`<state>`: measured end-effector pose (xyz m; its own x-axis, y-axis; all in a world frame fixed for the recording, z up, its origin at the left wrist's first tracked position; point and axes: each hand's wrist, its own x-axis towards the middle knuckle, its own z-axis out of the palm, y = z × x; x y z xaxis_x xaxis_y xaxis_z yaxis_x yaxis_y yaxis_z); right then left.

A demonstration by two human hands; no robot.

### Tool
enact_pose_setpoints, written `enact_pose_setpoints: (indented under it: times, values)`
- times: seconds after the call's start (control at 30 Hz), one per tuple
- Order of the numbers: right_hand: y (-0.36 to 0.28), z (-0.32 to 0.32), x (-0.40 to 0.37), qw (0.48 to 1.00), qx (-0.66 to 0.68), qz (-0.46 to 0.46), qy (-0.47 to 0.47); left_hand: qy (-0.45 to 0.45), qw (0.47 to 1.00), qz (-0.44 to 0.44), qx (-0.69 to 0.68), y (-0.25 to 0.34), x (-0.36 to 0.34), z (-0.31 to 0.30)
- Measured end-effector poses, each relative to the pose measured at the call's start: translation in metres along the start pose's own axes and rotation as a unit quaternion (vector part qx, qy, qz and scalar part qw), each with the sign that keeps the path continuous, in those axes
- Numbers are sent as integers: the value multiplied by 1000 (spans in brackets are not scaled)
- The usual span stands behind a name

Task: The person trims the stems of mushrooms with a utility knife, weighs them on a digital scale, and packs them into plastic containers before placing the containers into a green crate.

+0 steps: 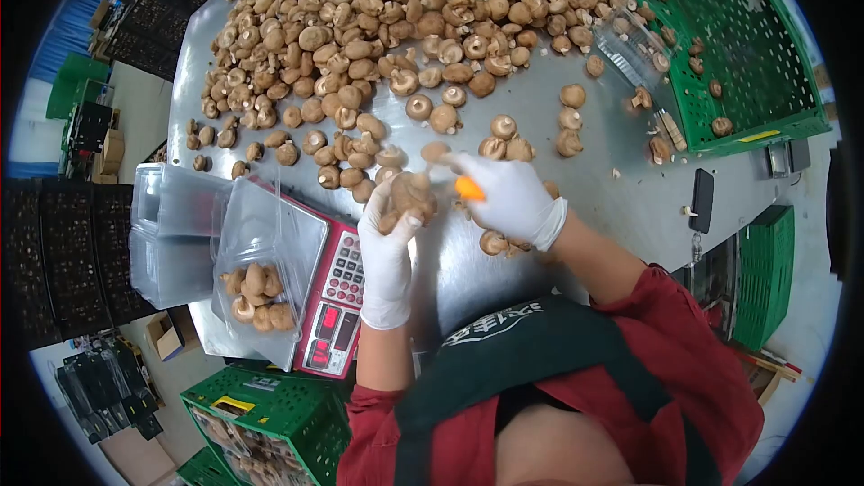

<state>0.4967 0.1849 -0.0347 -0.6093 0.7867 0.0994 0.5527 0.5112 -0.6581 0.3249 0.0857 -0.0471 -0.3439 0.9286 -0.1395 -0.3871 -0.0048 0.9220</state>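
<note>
My left hand (385, 256), in a white glove, is closed around brown shiitake mushrooms (415, 196) over the near part of the table. My gloved right hand (517, 200) grips an orange-handled knife (469, 188) just to the right of them; its blade is smeared by motion. More mushrooms lie under and beside my right hand, some stem up. Left of my left hand stands a red weighing scale (331, 328) with lit red digits. On its plate rests an open clear plastic box (236, 247) with several mushrooms inside.
A large mushroom heap (405, 9) covers the far side of the metal table (621, 193). Stacked clear boxes (166, 261) stand left of the scale. At right are a green crate (738, 45), a tilted clear box (627, 47) and a phone (702, 198). Another green crate (306, 423) sits below left.
</note>
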Motion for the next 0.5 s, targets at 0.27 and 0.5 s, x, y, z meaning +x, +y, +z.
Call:
enact_pose_setpoints:
  times: [0.27,0.5]
  values:
    - [29,-5,-12,980,178,86,0,4,999,11,-49,-1,-10,1]
    - [-25,12,-2,983,171,-67,-11,85,960,167,208,-1,-16,1]
